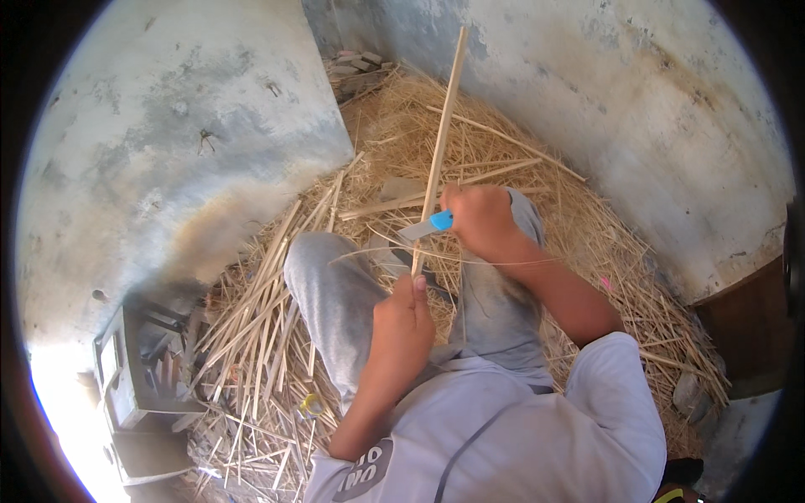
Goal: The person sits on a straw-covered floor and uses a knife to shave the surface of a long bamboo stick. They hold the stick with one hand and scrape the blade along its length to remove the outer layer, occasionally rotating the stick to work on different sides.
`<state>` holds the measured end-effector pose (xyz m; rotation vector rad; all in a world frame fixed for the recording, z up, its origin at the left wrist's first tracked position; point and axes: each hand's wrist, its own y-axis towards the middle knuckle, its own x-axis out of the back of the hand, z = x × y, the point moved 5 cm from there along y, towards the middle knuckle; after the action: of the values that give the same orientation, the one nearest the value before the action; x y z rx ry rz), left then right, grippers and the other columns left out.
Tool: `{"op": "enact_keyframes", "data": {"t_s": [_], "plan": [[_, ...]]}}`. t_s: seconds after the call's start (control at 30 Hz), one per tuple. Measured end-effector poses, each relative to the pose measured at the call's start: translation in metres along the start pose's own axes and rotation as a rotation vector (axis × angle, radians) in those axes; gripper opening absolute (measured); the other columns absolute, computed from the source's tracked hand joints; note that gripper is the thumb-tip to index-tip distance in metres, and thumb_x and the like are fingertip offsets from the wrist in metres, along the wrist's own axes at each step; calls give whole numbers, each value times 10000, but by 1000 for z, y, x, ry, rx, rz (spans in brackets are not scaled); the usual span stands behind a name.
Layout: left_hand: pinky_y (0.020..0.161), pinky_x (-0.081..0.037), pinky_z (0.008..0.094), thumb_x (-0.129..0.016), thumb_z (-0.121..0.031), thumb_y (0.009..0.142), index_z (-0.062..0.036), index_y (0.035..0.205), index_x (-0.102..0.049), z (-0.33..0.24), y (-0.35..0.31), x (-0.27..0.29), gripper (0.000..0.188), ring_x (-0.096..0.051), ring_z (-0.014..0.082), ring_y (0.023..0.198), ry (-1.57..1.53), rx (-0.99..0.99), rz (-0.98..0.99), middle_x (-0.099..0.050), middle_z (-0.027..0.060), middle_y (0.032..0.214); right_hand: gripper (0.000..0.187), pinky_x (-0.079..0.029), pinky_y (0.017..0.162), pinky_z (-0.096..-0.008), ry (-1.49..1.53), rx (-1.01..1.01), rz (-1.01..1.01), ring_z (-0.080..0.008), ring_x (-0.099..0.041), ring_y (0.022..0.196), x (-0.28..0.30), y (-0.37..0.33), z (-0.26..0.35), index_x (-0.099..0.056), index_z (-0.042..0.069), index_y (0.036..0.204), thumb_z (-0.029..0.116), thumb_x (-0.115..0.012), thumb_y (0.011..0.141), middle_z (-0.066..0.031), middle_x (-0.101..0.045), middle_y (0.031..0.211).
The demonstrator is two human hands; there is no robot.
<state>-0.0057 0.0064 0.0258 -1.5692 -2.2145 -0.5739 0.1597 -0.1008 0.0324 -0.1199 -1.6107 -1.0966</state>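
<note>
A long, pale bamboo-like strip [444, 117] slants up and away from between my knees. My left hand [404, 323] is closed round its lower end, thumb laid along it. In my right hand [485, 220] is a knife [418, 230] with a bright blue handle, most of the handle hidden by the fingers. Its blade lies across the strip, a little above my left hand. Thin curled slivers [369, 250] hang about the blade, and one long sliver reaches over toward my right forearm.
Loose shavings [402, 109] cover the floor ahead and to the right. Many split strips [268, 318] lie at left beside my leg. A grey frame-like object [126, 377] stands at far left. Stained walls [620, 126] close in on both sides; a stone [689, 396] sits at lower right.
</note>
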Motion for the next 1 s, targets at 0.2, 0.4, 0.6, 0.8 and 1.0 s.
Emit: {"op": "enact_keyframes", "data": {"t_s": [0.2, 0.4, 0.6, 0.8, 1.0], "plan": [[524, -423, 522, -431, -228, 1064, 4, 888, -490, -14, -3, 9, 297, -564, 489, 579, 32, -84, -117, -559, 268, 626, 121, -449, 452, -400, -30, 49, -208, -285, -601, 485, 7, 27, 4, -569, 88, 715, 124, -636, 808, -89, -586, 569], [511, -434, 544, -452, -205, 1050, -13, 888, -475, -26, -5, 11, 252, -587, 500, 599, 125, -53, -116, -581, 266, 632, 111, -455, 482, -426, 25, -120, -281, -286, -619, 537, 3, 42, -8, -591, 68, 698, 87, -664, 779, -97, -587, 585], [533, -430, 557, -448, -210, 1051, -19, 928, -483, -21, -27, -6, 230, -587, 502, 617, 150, -117, -16, -579, 274, 656, 87, -536, 596, -462, 16, -618, -191, -346, -690, 695, 28, 88, -99, -696, 33, 769, 96, -654, 814, -157, -671, 705], [602, -455, 462, -392, -314, 1080, -3, 897, -538, -32, -41, -2, 389, -583, 426, 631, 95, -54, 122, -576, 212, 680, 143, -564, 667, -468, -122, -690, -164, -374, -716, 792, 77, 130, -198, -736, 26, 824, 127, -637, 847, -184, -718, 816], [579, -451, 481, -414, -298, 1071, 6, 885, -539, -29, -29, 2, 378, -584, 463, 645, 69, -36, 128, -578, 246, 684, 186, -566, 753, -483, -155, -577, -169, -381, -717, 872, 78, 160, -208, -738, 19, 914, 167, -651, 843, -211, -726, 904]]}}
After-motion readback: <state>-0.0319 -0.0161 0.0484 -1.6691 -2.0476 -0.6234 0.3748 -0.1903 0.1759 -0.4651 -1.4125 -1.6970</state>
